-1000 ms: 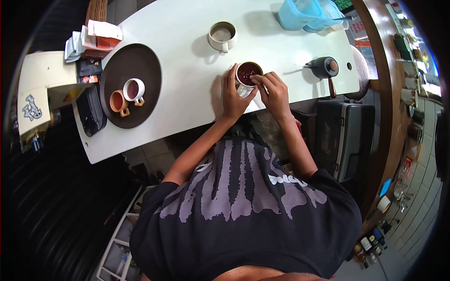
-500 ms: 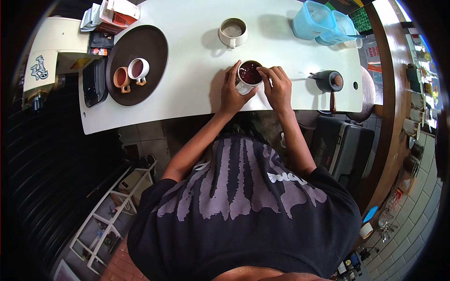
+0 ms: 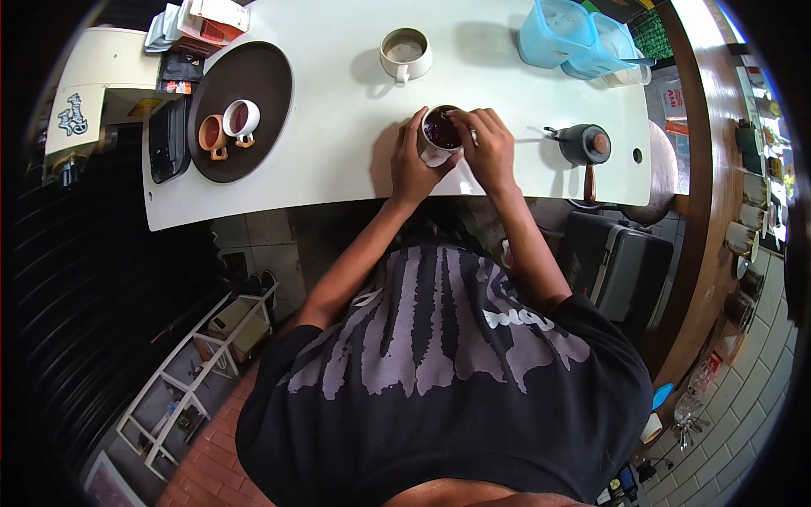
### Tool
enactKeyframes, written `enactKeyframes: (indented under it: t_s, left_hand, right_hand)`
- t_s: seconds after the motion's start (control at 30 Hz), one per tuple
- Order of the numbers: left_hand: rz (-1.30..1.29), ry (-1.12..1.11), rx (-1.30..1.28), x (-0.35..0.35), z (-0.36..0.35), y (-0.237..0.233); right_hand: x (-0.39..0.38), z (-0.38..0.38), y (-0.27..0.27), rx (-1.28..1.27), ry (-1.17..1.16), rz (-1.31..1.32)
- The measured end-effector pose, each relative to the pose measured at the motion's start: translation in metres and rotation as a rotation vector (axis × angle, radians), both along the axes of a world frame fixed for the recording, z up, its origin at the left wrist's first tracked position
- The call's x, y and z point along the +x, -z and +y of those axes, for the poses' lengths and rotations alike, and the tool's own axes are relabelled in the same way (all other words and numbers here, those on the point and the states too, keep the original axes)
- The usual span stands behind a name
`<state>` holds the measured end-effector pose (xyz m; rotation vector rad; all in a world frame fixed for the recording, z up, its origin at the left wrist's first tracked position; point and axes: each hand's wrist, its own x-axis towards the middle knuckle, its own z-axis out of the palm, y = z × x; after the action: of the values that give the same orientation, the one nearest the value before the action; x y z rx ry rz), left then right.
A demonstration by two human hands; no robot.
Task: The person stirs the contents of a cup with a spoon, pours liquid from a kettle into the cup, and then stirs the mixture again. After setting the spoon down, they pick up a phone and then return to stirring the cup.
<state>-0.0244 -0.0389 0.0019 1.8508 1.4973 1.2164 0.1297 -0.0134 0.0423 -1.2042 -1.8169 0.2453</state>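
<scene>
Near the front edge of the white table stands a light cup [image 3: 435, 155] with dark red liquid in it. My left hand [image 3: 414, 162] is wrapped round its left side, thumb across the front. At the cup's right rim, the fingers of my right hand [image 3: 488, 148] are pinched together over the liquid; what they hold, if anything, is hidden. Behind this cup is another light cup [image 3: 405, 56] with its handle towards me. To the right sits a dark pot [image 3: 583, 145] with a wooden handle and knob.
On the left, a dark oval tray [image 3: 253, 76] holds a brown cup [image 3: 212, 135] and a white cup [image 3: 242, 119]. A black case [image 3: 170, 142] lies beside it. Blue containers [image 3: 553, 35] stand at the back right. Packets [image 3: 203, 25] are at the back left.
The table and its objects appear slightly shifted left and up in the view. My right fingers have moved a little over the cup's rim; my left hand still holds the cup.
</scene>
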Motion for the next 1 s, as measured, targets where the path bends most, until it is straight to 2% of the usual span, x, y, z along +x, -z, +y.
enactKeyframes:
  t_s: [0.17,0.3,0.4,0.67,0.87,1.0]
  left_hand:
    - [0.008,-0.023,0.012,0.016,-0.003,0.006]
    - [0.061,0.0,0.041,0.024,-0.001,0.006]
    - [0.073,0.013,0.061,0.029,0.0,0.007]
    - [0.095,0.002,0.106,0.03,0.002,0.012]
    - [0.068,0.021,0.095,0.028,0.002,0.011]
    - [0.05,0.03,0.091,0.029,0.004,0.013]
  right_hand:
    - [0.025,-0.014,-0.006,-0.067,-0.043,0.005]
    - [0.017,-0.02,-0.004,-0.058,-0.113,0.073]
    - [0.014,-0.008,0.001,-0.039,-0.142,0.012]
    - [0.045,0.001,-0.005,-0.085,0.006,0.004]
    - [0.035,-0.013,-0.002,-0.185,-0.061,0.115]
    - [0.024,0.003,0.008,-0.076,-0.119,0.1]
